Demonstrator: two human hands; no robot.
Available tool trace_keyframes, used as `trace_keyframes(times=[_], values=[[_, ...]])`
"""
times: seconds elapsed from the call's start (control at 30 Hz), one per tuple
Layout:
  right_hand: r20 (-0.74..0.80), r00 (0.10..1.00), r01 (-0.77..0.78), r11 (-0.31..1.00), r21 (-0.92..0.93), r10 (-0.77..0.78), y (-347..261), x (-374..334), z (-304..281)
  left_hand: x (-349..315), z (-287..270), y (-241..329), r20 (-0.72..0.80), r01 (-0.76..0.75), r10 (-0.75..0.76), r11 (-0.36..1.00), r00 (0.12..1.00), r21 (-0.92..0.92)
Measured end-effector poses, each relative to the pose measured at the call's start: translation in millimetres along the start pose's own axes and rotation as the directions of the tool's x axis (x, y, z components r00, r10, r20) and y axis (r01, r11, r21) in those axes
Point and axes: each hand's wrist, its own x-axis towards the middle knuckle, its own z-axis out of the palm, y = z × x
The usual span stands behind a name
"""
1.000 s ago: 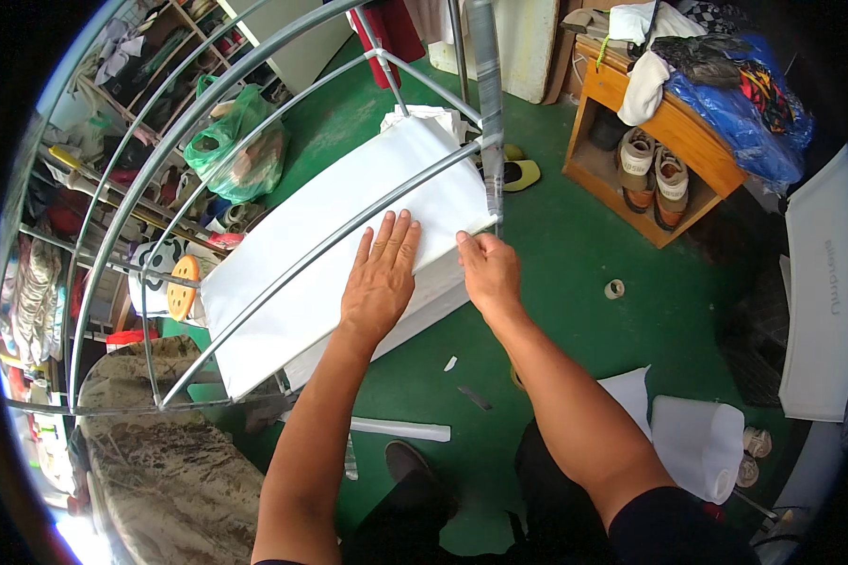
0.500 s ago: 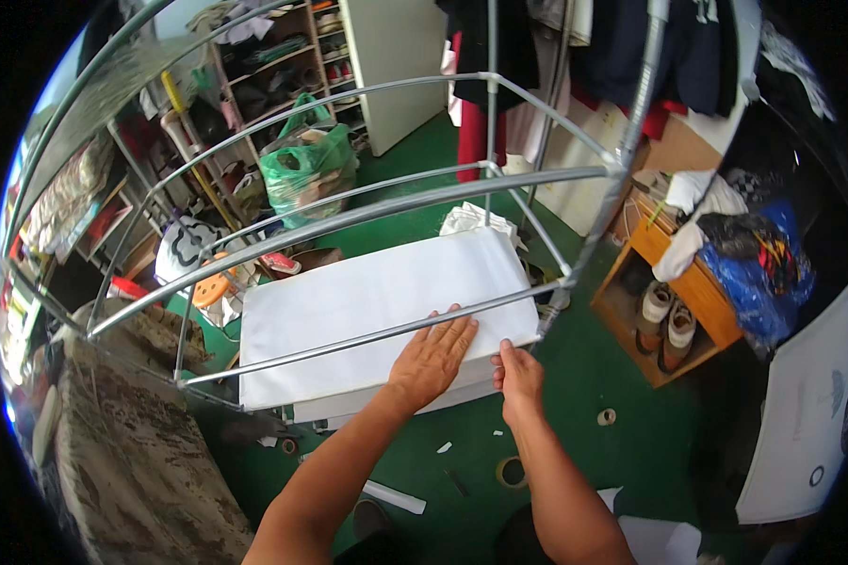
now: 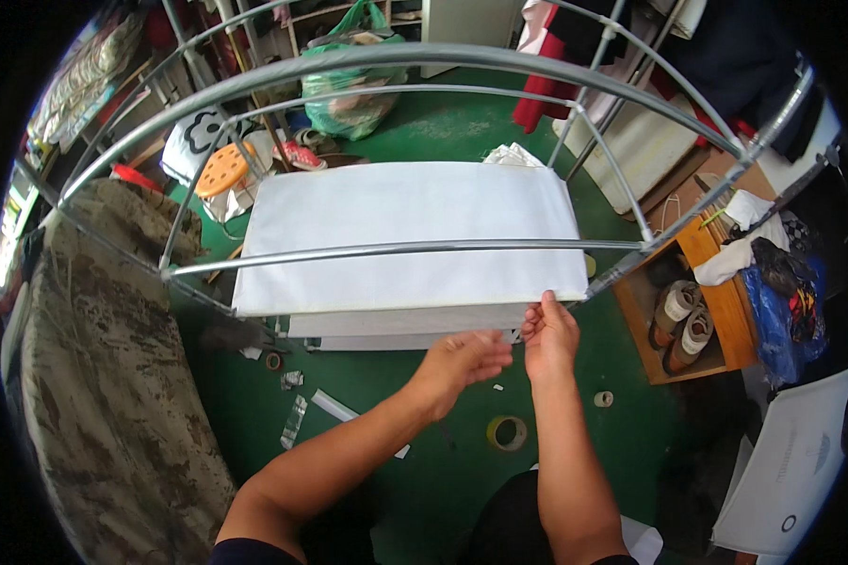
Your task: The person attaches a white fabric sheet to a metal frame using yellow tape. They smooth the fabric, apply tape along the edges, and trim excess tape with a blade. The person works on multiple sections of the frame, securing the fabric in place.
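Note:
A white fabric-like sheet lies flat across a frame of grey metal tubes, with one tube passing over it. My right hand is closed at the sheet's near right corner, thumb on top, pinching the edge. Just left of it, my left hand hovers below the near edge, apart from the sheet. Its fingers are stretched out and slightly blurred, and it holds nothing. Beneath the sheet's near edge a second white layer shows.
Metal tubes arch around the work. On the green floor lie a tape roll, a smaller roll and a white strip. At right stands a wooden cabinet with shoes; at left, a camouflage-patterned cover. A green bag sits behind.
My left hand has come off the sheet's top and moved nearer to me. The right hand stays at the sheet's corner. The view has shifted, so the frame sits higher in the picture.

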Motion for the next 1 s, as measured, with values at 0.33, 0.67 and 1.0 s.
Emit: trace_keyframes(times=[0.33,0.67,1.0], values=[[0.011,1.000,0.023,0.999,-0.023,-0.022,-1,1,3,-3,-16,25,-0.199,-0.151,0.125,0.981,0.972,-0.124],[0.029,0.999,0.023,0.996,-0.087,-0.021,-3,-2,2,13,-40,30,-0.221,-0.130,0.115,0.990,0.969,-0.057],[0.027,1.000,0.014,0.998,-0.053,-0.013,-3,0,4,21,-41,28,-0.185,-0.174,0.138,0.966,0.973,-0.193]])
